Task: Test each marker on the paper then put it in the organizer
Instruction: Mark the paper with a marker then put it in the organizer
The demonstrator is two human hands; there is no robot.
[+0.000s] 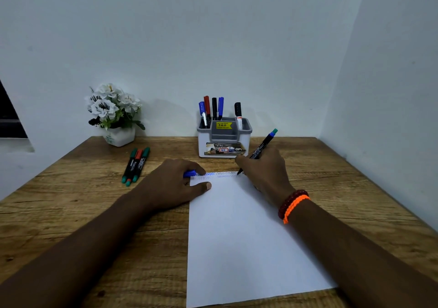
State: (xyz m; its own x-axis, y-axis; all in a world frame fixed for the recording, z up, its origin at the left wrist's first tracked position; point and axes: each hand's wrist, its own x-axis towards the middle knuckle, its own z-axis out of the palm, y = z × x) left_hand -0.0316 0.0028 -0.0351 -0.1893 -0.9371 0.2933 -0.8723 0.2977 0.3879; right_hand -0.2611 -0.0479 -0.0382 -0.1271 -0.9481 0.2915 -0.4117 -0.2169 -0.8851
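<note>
A white sheet of paper (239, 232) lies on the wooden desk, with zigzag test lines along its top edge. My right hand (265, 168) grips a black marker (260, 147) with a blue and green end, its tip touching the paper's top right corner. My left hand (175, 184) rests on the paper's top left corner and holds a blue cap (189, 173) in its fingers. A white and grey organizer (224, 139) stands just beyond the paper and holds several capped markers. Three more markers (135, 165), green and red, lie side by side to the left.
A white pot of artificial flowers (115, 113) stands at the back left of the desk (71, 201). Walls close the desk in at the back and on the right. A dark window edge shows at far left.
</note>
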